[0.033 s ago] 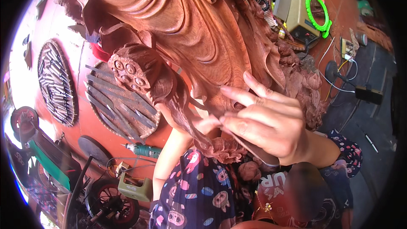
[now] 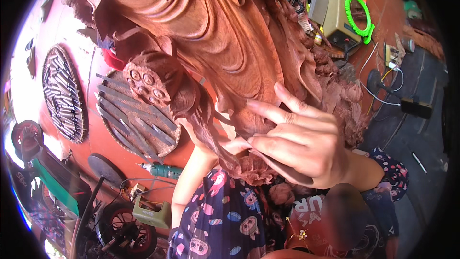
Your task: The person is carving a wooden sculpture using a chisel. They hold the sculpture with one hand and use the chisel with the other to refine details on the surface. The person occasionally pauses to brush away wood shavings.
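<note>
Two right fingers point(image 2: 268, 111) spread over carved wood point(image 2: 230, 43), others clamped on flat tool point(image 2: 283, 171), left fingers point(image 2: 236, 145) half-hidden, grip unclear

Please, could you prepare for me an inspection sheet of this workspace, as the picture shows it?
Surface: red tiled floor.
Job's things: wood carving, flat brown strip.
Clutter: oval tray of metal tools; green drill.
Right hand: holds the strip; other fingers spread over the carving.
Left hand: partly hidden behind the carved stem; grip unclear.
Cables: white cable at right.
Surroundings: red-rimmed wheel at lower left.
</note>
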`<action>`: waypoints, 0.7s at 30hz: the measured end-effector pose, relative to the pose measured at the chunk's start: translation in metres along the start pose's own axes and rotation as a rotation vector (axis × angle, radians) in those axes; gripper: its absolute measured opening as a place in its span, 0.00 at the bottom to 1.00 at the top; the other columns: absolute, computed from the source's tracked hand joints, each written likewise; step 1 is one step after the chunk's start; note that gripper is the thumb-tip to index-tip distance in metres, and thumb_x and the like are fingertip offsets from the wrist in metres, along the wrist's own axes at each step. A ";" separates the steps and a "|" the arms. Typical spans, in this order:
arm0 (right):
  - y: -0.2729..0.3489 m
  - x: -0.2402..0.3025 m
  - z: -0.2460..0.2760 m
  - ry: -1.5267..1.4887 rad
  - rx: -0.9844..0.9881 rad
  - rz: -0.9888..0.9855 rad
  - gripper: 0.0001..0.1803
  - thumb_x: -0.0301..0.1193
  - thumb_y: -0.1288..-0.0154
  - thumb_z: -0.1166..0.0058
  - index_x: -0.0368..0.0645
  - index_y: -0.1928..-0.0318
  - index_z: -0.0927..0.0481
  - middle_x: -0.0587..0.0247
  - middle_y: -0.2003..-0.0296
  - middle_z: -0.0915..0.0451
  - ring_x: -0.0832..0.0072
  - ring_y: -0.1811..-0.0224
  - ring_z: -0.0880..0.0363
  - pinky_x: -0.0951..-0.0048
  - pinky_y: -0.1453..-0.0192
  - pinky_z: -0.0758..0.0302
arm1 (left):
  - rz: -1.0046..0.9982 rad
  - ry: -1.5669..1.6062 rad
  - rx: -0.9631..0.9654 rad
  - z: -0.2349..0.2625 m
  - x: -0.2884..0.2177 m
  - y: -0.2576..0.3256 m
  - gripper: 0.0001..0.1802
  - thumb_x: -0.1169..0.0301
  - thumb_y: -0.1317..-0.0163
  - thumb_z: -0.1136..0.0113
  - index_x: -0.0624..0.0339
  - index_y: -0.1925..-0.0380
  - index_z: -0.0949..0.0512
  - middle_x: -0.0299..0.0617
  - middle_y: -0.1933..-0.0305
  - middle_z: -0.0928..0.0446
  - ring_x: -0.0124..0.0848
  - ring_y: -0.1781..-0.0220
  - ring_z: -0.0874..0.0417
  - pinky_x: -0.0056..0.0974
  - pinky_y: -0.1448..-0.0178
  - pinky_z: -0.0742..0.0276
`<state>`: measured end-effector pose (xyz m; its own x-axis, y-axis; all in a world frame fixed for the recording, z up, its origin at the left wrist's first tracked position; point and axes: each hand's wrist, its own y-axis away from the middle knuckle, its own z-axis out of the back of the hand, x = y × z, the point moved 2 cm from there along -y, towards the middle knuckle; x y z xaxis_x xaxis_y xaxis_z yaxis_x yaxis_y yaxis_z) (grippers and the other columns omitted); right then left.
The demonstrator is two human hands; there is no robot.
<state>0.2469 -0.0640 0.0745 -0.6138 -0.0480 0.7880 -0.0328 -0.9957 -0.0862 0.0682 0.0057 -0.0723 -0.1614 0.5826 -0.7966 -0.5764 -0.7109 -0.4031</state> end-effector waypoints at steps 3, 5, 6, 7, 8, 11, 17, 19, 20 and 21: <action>-0.002 0.000 0.000 0.026 0.020 -0.007 0.10 0.23 0.45 0.30 0.37 0.61 0.12 0.57 0.68 0.13 0.54 0.48 0.12 0.44 0.30 0.28 | -0.020 0.001 0.008 0.006 0.000 0.004 0.70 0.36 0.56 0.24 0.70 0.25 0.47 0.64 0.25 0.46 0.59 0.23 0.41 0.57 0.26 0.39; -0.004 0.001 0.001 -0.029 -0.032 -0.052 0.10 0.21 0.45 0.32 0.36 0.60 0.12 0.57 0.68 0.12 0.53 0.47 0.13 0.44 0.29 0.29 | -0.036 -0.006 0.008 0.007 0.000 0.005 0.69 0.36 0.56 0.25 0.70 0.25 0.47 0.64 0.25 0.45 0.59 0.23 0.41 0.58 0.25 0.39; -0.004 0.000 0.003 -0.064 -0.042 -0.079 0.11 0.21 0.44 0.34 0.34 0.59 0.13 0.56 0.67 0.12 0.51 0.46 0.13 0.43 0.27 0.32 | -0.042 -0.002 0.019 0.007 -0.002 0.006 0.69 0.36 0.56 0.25 0.70 0.25 0.47 0.64 0.25 0.45 0.59 0.23 0.41 0.58 0.25 0.40; -0.004 0.001 0.002 -0.063 -0.026 -0.074 0.11 0.21 0.43 0.35 0.34 0.58 0.13 0.56 0.66 0.12 0.50 0.45 0.14 0.43 0.27 0.32 | -0.057 0.005 0.022 0.005 -0.001 0.005 0.69 0.36 0.56 0.25 0.70 0.25 0.47 0.64 0.25 0.45 0.59 0.23 0.41 0.58 0.25 0.40; -0.004 0.001 0.002 -0.062 -0.011 -0.069 0.11 0.22 0.43 0.35 0.34 0.58 0.13 0.55 0.66 0.12 0.49 0.45 0.14 0.42 0.27 0.33 | -0.072 0.004 0.024 0.004 0.001 0.003 0.69 0.36 0.56 0.25 0.70 0.25 0.46 0.64 0.25 0.45 0.59 0.23 0.41 0.58 0.25 0.40; -0.005 0.005 0.003 -0.025 0.029 -0.048 0.06 0.23 0.38 0.38 0.35 0.61 0.15 0.55 0.64 0.14 0.54 0.44 0.15 0.42 0.31 0.26 | -0.112 0.018 0.036 0.002 0.000 0.006 0.69 0.36 0.55 0.25 0.70 0.25 0.46 0.64 0.25 0.45 0.59 0.23 0.41 0.58 0.25 0.40; 0.008 -0.009 0.003 -0.119 -0.017 -0.013 0.12 0.23 0.43 0.33 0.36 0.56 0.12 0.60 0.67 0.14 0.53 0.43 0.15 0.44 0.29 0.29 | -0.192 0.019 0.066 -0.002 -0.002 0.010 0.68 0.36 0.55 0.25 0.71 0.25 0.46 0.65 0.25 0.45 0.60 0.23 0.41 0.58 0.25 0.40; 0.006 -0.007 0.000 -0.083 -0.022 -0.038 0.13 0.23 0.44 0.31 0.39 0.56 0.11 0.62 0.70 0.17 0.56 0.46 0.13 0.47 0.31 0.26 | -0.205 0.024 0.070 -0.002 -0.002 0.008 0.68 0.36 0.55 0.25 0.71 0.25 0.46 0.65 0.25 0.45 0.60 0.23 0.41 0.58 0.25 0.40; 0.004 -0.005 0.001 -0.057 0.000 -0.049 0.13 0.23 0.44 0.31 0.39 0.56 0.11 0.63 0.71 0.17 0.57 0.46 0.13 0.47 0.31 0.25 | -0.205 0.027 0.074 -0.002 -0.002 0.007 0.68 0.36 0.54 0.25 0.71 0.25 0.46 0.65 0.25 0.45 0.60 0.23 0.41 0.58 0.25 0.40; 0.003 -0.002 0.002 -0.031 0.021 -0.060 0.14 0.22 0.44 0.31 0.40 0.56 0.11 0.63 0.71 0.17 0.57 0.47 0.13 0.47 0.32 0.25 | -0.208 0.029 0.079 -0.002 -0.001 0.005 0.68 0.36 0.54 0.25 0.71 0.25 0.46 0.65 0.25 0.45 0.60 0.23 0.41 0.58 0.25 0.40</action>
<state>0.2499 -0.0667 0.0735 -0.5862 0.0093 0.8101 -0.0517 -0.9983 -0.0260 0.0673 0.0004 -0.0745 -0.0096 0.7010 -0.7131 -0.6556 -0.5429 -0.5248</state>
